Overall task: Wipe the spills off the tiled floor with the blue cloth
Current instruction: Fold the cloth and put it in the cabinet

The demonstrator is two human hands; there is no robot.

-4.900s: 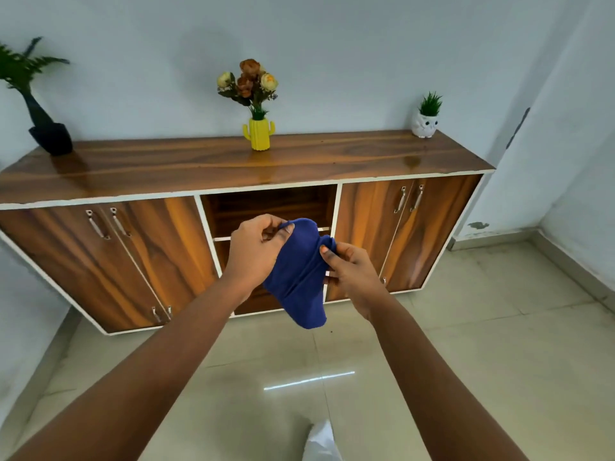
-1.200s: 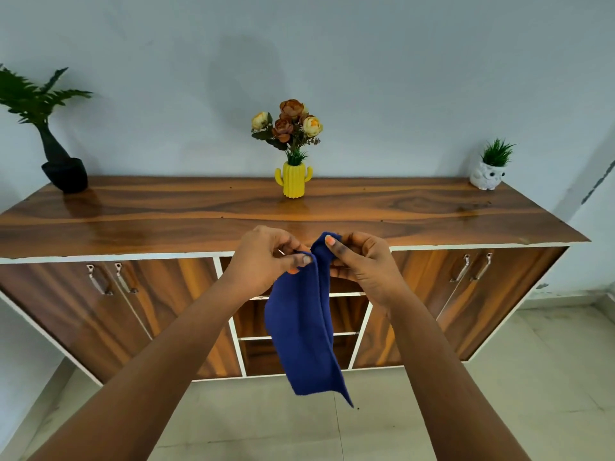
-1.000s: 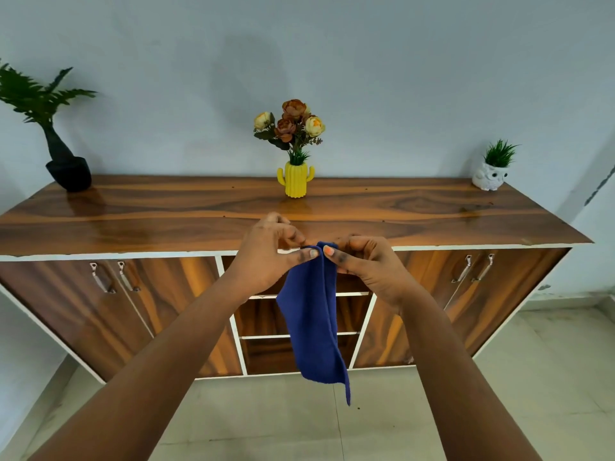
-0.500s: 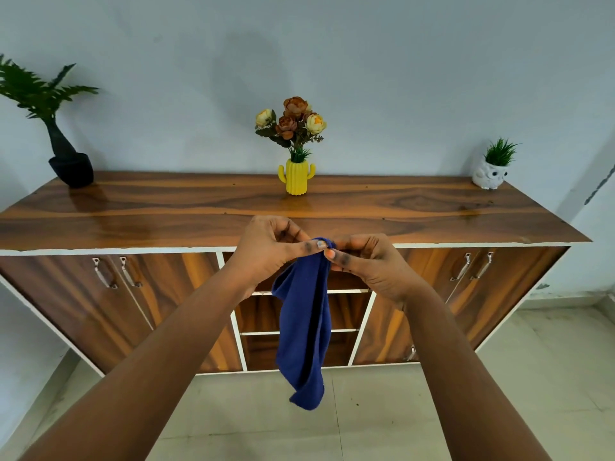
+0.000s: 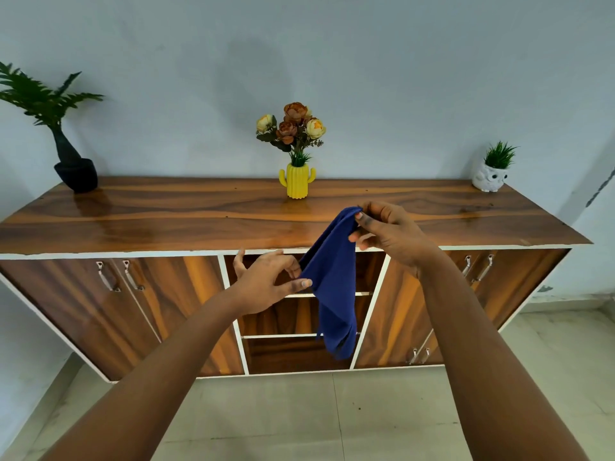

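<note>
While the right hand (image 5: 389, 232) pinches the top corner of the blue cloth (image 5: 332, 284) between thumb and fingertips, the cloth hangs down in loose folds in front of a wooden sideboard (image 5: 213, 217), well above the tiled floor (image 5: 382, 417). The left hand (image 5: 266, 281) is lower and to the left, its thumb and forefinger closed on the cloth's left edge, the other fingers spread. Both bare forearms reach in from the bottom corners, cut off by the frame edge.

The cloth's lower end covers part of the sideboard's open middle shelves (image 5: 283, 314), so what lies behind it cannot be seen. On the glossy tabletop stand a yellow cactus-shaped vase of flowers (image 5: 297, 151) in the middle, a dark pot with a leafy plant (image 5: 63, 141) at the left end, its leaves cut off by the left edge, and a small white owl-shaped pot with a green plant (image 5: 492, 171) at the right end. Closed cupboard doors with metal handles (image 5: 116, 276) flank the shelves. The floor shows a few tiny dark specks near the tile joint; any spills are hard to make out.
</note>
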